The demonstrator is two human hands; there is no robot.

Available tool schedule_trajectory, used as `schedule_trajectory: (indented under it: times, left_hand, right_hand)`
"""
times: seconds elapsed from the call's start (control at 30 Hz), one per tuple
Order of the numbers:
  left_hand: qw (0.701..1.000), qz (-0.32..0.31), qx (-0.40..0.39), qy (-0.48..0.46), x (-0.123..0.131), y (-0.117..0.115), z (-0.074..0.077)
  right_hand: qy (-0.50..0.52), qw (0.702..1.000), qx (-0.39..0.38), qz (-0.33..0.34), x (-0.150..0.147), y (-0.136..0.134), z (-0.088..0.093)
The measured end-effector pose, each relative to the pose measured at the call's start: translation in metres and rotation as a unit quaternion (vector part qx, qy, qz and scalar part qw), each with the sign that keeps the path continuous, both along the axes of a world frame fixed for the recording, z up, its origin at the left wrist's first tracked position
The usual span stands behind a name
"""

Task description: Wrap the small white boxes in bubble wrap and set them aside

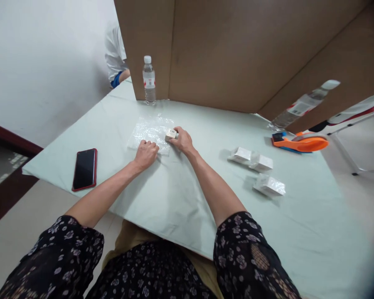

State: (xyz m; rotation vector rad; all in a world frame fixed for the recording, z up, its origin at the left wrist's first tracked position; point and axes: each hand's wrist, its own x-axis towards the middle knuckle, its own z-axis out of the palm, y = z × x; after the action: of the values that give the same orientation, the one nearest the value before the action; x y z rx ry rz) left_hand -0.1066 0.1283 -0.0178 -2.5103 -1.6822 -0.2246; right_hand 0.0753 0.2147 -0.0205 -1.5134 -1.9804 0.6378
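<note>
A clear sheet of bubble wrap (148, 132) lies flat on the cloth-covered table. My right hand (184, 140) grips a small, light-coloured box (171, 135) between thumb and fingers at the sheet's right edge. Down at the near edge of the wrap, my left hand (146, 154) is closed, its fingers curled onto the plastic; the fingertips are hidden. To the right lie several small white boxes (262, 162) in clear bubble wrap, apart from both hands.
A phone (84, 169) in a red case lies at the left edge. One water bottle (149, 81) stands against a tall cardboard panel (212, 58); another bottle (302, 109) appears tilted at right, behind an orange tape dispenser (302, 143). Behind the panel, a person's sleeve (114, 50) shows.
</note>
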Motion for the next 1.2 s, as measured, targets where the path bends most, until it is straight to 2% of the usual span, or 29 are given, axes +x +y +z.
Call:
schedule_trajectory:
  times: [0.07,0.17,0.27,0.37,0.47,0.57,0.7,0.83,1.03,1.2]
  left_hand:
    - [1.000,-0.012,0.010,-0.008,0.003,-0.009,0.000]
    - [0.996,-0.068,0.040,-0.038,0.019,-0.039,-0.002]
    - [0.986,-0.152,0.046,-0.056,0.045,-0.086,-0.004]
    - [0.971,-0.225,0.029,-0.069,0.072,-0.136,-0.007]
    - [0.962,-0.254,0.015,-0.098,0.089,-0.177,-0.010]
    - [0.961,-0.254,0.003,-0.113,0.096,-0.202,-0.010]
    - [0.953,-0.284,-0.011,-0.105,0.095,-0.217,-0.008]
    - [0.953,-0.287,-0.023,-0.099,0.082,-0.225,-0.004]
    - [0.968,-0.244,-0.027,-0.049,0.050,-0.220,0.002]
    - [0.963,-0.266,0.004,-0.049,0.041,-0.207,-0.001]
  right_hand:
    - [0.049,0.999,0.015,-0.016,0.018,-0.016,0.002]
    - [0.137,0.990,0.028,-0.025,0.058,-0.057,0.015]
    - [0.155,0.987,0.029,-0.031,0.095,-0.112,0.036]
    - [0.124,0.992,0.023,-0.017,0.116,-0.168,0.050]
    - [0.082,0.997,0.006,0.006,0.120,-0.212,0.047]
    - [0.063,0.998,-0.022,0.017,0.112,-0.240,0.029]
    - [0.046,0.999,-0.009,0.022,0.094,-0.255,0.004]
    - [0.017,0.999,0.020,0.034,0.086,-0.259,-0.010]
    - [0.035,0.999,0.003,0.004,0.088,-0.260,-0.018]
    - [0.030,0.999,0.016,-0.001,0.084,-0.257,-0.019]
